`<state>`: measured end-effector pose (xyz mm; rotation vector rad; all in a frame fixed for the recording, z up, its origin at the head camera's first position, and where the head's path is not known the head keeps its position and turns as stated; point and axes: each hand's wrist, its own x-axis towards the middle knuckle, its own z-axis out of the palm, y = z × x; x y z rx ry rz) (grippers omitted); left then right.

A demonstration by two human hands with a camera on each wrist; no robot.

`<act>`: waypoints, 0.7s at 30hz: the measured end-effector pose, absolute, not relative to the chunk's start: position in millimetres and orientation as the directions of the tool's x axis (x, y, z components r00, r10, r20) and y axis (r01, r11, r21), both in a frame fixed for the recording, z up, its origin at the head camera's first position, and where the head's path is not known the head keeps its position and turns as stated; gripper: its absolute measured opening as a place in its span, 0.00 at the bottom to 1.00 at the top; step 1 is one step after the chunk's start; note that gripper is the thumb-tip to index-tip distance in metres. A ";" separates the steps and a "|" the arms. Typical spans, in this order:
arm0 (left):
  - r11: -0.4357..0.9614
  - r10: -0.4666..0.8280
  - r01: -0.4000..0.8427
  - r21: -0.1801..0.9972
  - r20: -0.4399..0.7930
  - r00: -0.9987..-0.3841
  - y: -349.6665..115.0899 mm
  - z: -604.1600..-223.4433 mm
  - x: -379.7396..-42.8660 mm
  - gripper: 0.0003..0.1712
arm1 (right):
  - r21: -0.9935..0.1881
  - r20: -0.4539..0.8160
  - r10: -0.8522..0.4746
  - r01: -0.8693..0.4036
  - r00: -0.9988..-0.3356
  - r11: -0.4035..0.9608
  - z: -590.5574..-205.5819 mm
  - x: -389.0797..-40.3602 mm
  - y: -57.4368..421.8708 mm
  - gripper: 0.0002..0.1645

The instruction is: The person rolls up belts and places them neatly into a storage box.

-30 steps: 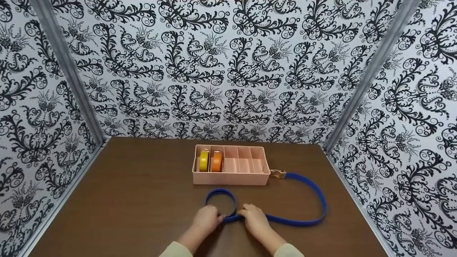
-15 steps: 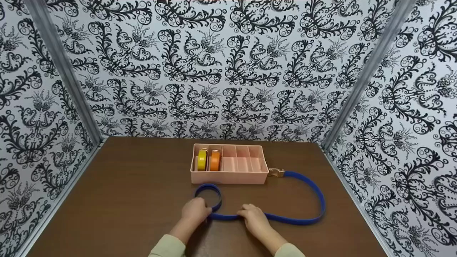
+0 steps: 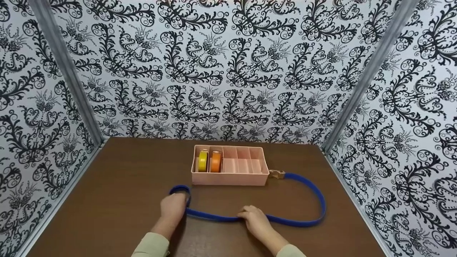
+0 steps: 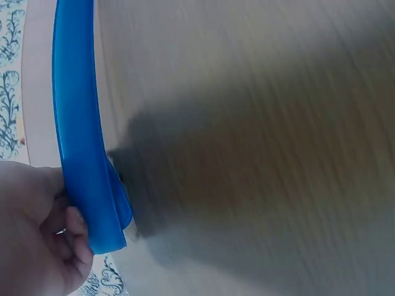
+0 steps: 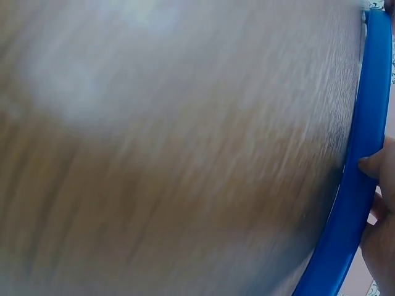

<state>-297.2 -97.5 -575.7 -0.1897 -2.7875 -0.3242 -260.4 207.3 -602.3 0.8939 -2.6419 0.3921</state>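
A blue belt [image 3: 316, 191] stands on its edge across the table, curving at the right up to its gold buckle [image 3: 277, 174] beside the pink box. My left hand [image 3: 173, 207] grips the belt at its looped end, left of the box; part of the loop is hidden behind the fingers. Further right, my right hand [image 3: 255, 218] pinches the strap at mid-length. In the left wrist view, curled fingers [image 4: 75, 231] hold the blue strap [image 4: 80, 105] with another layer behind it. The right wrist view has fingertips [image 5: 372, 164] against the flat side of the strap [image 5: 370, 92].
A pink divided box [image 3: 228, 179] stands at mid-table. Its two left compartments hold a rolled yellow belt [image 3: 202, 161] and a rolled orange belt [image 3: 216, 162]. Patterned walls [image 3: 228, 71] rise behind and at both sides of the brown table [image 3: 125, 185].
My left hand has moved left with the looped end, and the loop looks smaller. A longer stretch of strap now runs between the hands. My right hand has stayed in place.
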 end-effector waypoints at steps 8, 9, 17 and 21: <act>0.966 0.021 0.078 0.246 0.228 -0.973 -110.4 -571.2 -292.1 0.12 | -0.149 0.426 -0.544 -0.649 -0.723 0.746 -606.0 -259.8 206.7 0.16; 0.964 0.011 0.064 0.257 0.205 -0.979 -111.1 -570.1 -291.1 0.12 | -0.153 0.422 -0.543 -0.647 -0.726 0.747 -605.8 -259.9 206.7 0.16; 0.974 0.070 0.092 0.208 0.107 -0.992 -121.6 -570.1 -287.8 0.03 | -0.179 0.351 -0.552 -0.633 -0.756 0.753 -599.1 -261.0 210.1 0.17; 0.976 0.096 0.119 0.185 0.128 -0.987 -134.4 -571.3 -289.0 0.04 | -0.186 0.340 -0.573 -0.651 -0.745 0.736 -597.1 -262.9 213.2 0.18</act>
